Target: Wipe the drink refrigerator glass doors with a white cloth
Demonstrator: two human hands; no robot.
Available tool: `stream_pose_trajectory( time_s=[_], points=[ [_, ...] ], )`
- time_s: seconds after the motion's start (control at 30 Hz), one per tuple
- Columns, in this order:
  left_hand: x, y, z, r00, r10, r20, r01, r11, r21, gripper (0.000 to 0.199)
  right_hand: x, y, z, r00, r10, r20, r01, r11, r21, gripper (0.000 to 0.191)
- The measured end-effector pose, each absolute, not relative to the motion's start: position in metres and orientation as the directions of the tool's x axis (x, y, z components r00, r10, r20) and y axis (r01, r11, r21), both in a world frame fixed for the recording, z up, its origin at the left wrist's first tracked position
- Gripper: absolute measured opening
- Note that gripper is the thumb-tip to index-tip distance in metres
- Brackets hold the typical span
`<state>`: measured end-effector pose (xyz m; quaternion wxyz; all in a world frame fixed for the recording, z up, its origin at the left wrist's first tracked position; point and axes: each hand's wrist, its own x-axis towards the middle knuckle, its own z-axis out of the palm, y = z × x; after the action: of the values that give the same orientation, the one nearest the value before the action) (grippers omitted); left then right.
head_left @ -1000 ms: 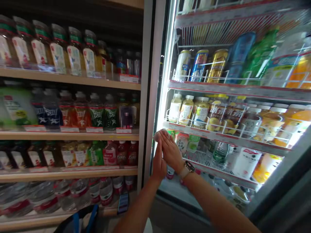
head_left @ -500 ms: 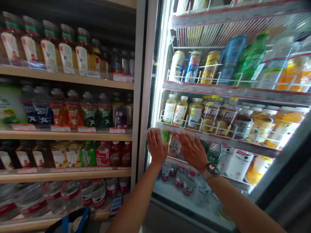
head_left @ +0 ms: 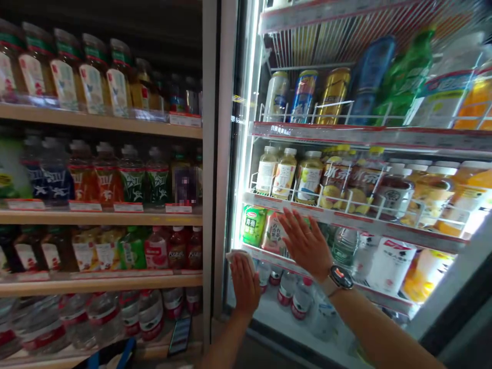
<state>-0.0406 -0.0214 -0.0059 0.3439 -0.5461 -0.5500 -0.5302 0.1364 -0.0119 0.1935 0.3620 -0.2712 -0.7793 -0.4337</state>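
My left hand (head_left: 245, 287) lies nearly flat on the glass door (head_left: 265, 320) of a lit drinks fridge, low by its left edge. Under its fingers it holds a white cloth (head_left: 234, 253) against the pane; most of the cloth is hidden. Higher up and to the right, my right hand (head_left: 307, 243) rests on the same glass with its fingers stretched out and holds nothing. A watch (head_left: 341, 277) is on that wrist. Behind the pane near my hands show a green drink bottle (head_left: 253, 225) and a reddish-labelled bottle (head_left: 272, 231).
Wooden shelves (head_left: 100, 218) full of bottles stand at the left, past the upright frame (head_left: 215, 154). A phone (head_left: 180, 335) sits at the lowest shelf. Below it is a dark bag with blue straps (head_left: 126, 353). Cans and bottles fill the fridge racks (head_left: 346, 218).
My left hand has slid down the glass with the cloth, uncovering the green bottle behind. My right hand stays at about the same place on the pane. The view has shifted slightly.
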Motion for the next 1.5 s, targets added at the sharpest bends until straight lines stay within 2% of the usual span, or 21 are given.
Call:
stream_pose_trajectory(
  time_s=[0.1, 0.3, 0.37, 0.43, 0.57, 0.67, 0.83, 1.0, 1.1, 1.17, 1.37, 1.43, 1.5],
  points=[
    [-0.048, -0.019, -0.009, -0.175, 0.235, 0.956, 0.963, -0.160, 0.215, 0.068, 0.136, -0.011, 0.192, -0.600, 0.118, 0.791, 0.739, 0.459, 0.493, 0.065],
    [-0.073, -0.004, 0.092, -0.207, 0.240, 0.948, 0.932, -0.248, 0.266, 0.066, 0.135, -0.009, 0.189, -0.598, 0.147, 0.788, 0.755, 0.433, 0.492, 0.067],
    [-0.078, -0.001, 0.108, -0.192, 0.232, 0.954, 0.927, -0.276, 0.253, 0.066, 0.136, -0.008, 0.189, -0.605, 0.157, 0.781, 0.760, 0.406, 0.508, 0.066],
    [-0.080, 0.000, 0.104, -0.185, 0.212, 0.960, 0.928, -0.284, 0.241, 0.067, 0.137, -0.007, 0.189, -0.605, 0.183, 0.775, 0.767, 0.396, 0.505, 0.067],
    [-0.074, 0.002, 0.065, -0.209, 0.182, 0.961, 0.926, -0.280, 0.255, 0.067, 0.136, -0.007, 0.184, -0.581, 0.245, 0.776, 0.786, 0.419, 0.455, 0.069],
    [-0.069, 0.002, 0.041, -0.213, 0.195, 0.957, 0.922, -0.283, 0.263, 0.067, 0.127, -0.009, 0.170, -0.497, 0.246, 0.832, 0.837, 0.389, 0.385, 0.069],
    [-0.057, -0.003, 0.043, -0.252, 0.267, 0.930, 0.898, -0.295, 0.328, 0.066, 0.108, -0.013, 0.141, -0.351, 0.242, 0.905, 0.903, 0.345, 0.257, 0.068],
    [-0.043, 0.000, 0.059, -0.006, 0.233, 0.973, 0.911, -0.400, 0.102, 0.060, 0.100, -0.011, 0.117, -0.313, 0.220, 0.924, 0.913, 0.337, 0.229, 0.069],
    [-0.049, 0.005, 0.054, 0.023, 0.197, 0.980, 0.911, -0.407, 0.061, 0.061, 0.100, -0.010, 0.105, -0.345, 0.193, 0.919, 0.905, 0.329, 0.271, 0.070],
    [-0.060, 0.006, 0.045, -0.015, 0.218, 0.976, 0.923, -0.372, 0.097, 0.060, 0.100, -0.011, 0.102, -0.345, 0.200, 0.917, 0.900, 0.347, 0.263, 0.070],
    [-0.092, -0.001, 0.030, -0.307, 0.256, 0.917, 0.906, -0.217, 0.364, 0.063, 0.099, -0.012, 0.102, -0.325, 0.208, 0.923, 0.893, 0.388, 0.227, 0.070],
    [-0.082, -0.003, 0.030, -0.336, 0.239, 0.911, 0.891, -0.232, 0.390, 0.063, 0.098, -0.011, 0.101, -0.323, 0.202, 0.924, 0.896, 0.381, 0.230, 0.069],
    [-0.065, -0.005, 0.028, -0.268, 0.221, 0.938, 0.900, -0.290, 0.325, 0.063, 0.097, -0.011, 0.102, -0.320, 0.186, 0.929, 0.894, 0.385, 0.231, 0.069]
  ],
)
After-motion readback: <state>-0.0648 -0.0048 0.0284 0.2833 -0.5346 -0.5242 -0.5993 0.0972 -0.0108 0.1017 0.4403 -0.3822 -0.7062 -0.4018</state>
